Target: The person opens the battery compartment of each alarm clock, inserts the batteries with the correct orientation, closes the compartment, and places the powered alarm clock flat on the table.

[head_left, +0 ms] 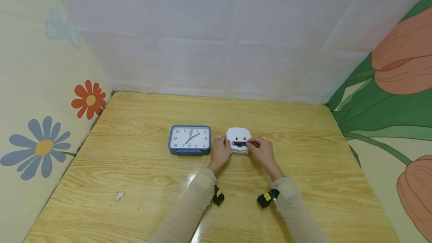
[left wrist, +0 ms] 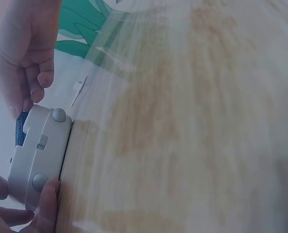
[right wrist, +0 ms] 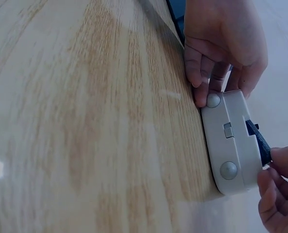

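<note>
A small rounded white device [head_left: 239, 135] with two black eye dots lies on the table, an open slot below the dots. My left hand [head_left: 220, 152] grips its left side, fingertips [left wrist: 47, 204] beside one of two silver knobs on its edge. With thumb and fingers my right hand [head_left: 264, 153] pinches the end of a dark blue, battery-like piece [right wrist: 262, 144]. This piece tilts out of the slot, its inner end still within the opening. To the left of the device lies a blue-framed clock [head_left: 189, 140], close to my left hand.
The wood-grain table [head_left: 141, 183] meets a white cloth backdrop [head_left: 209, 59] behind and flower-printed walls on both sides. A small white piece [left wrist: 77, 86] lies on the table past the device. A pale mark [head_left: 119, 195] shows at the front left.
</note>
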The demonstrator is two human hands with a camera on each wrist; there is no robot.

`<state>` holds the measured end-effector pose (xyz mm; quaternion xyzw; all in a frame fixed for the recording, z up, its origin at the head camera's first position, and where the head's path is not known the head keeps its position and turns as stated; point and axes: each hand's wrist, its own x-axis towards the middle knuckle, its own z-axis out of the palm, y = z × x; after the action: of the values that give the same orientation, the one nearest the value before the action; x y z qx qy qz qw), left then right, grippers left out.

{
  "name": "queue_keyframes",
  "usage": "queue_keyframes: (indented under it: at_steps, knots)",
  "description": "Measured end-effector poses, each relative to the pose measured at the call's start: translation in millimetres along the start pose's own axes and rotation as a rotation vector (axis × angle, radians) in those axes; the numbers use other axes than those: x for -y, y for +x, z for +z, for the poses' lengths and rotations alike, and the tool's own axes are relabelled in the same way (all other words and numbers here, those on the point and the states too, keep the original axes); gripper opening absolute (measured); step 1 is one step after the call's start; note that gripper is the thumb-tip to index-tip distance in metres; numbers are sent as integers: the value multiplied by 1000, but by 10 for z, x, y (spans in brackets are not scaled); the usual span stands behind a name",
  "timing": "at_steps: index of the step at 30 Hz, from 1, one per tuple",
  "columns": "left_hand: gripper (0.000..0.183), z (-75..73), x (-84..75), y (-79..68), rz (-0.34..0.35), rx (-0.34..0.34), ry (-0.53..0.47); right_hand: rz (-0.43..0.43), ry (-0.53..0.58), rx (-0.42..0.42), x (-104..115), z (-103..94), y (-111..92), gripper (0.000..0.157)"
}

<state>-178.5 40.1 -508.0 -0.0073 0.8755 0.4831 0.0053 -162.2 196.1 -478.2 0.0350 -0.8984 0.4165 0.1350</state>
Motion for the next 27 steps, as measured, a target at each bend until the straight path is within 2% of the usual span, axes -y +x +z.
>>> queue_keyframes:
  at_steps: [6,14,21,27]
  knots:
    - [37,10,1,-3,21,-26,17,20,39,-15,8,34,-18,6]
    - [31,7,6,-14,81,-78,46,1,47,-37,-2,72,-24,6]
    - [27,1,17,-11,102,-90,44,-2,6,-32,-36,87,-19,6]
    - [26,8,14,-12,105,-93,53,-47,-29,-44,-45,89,-13,5]
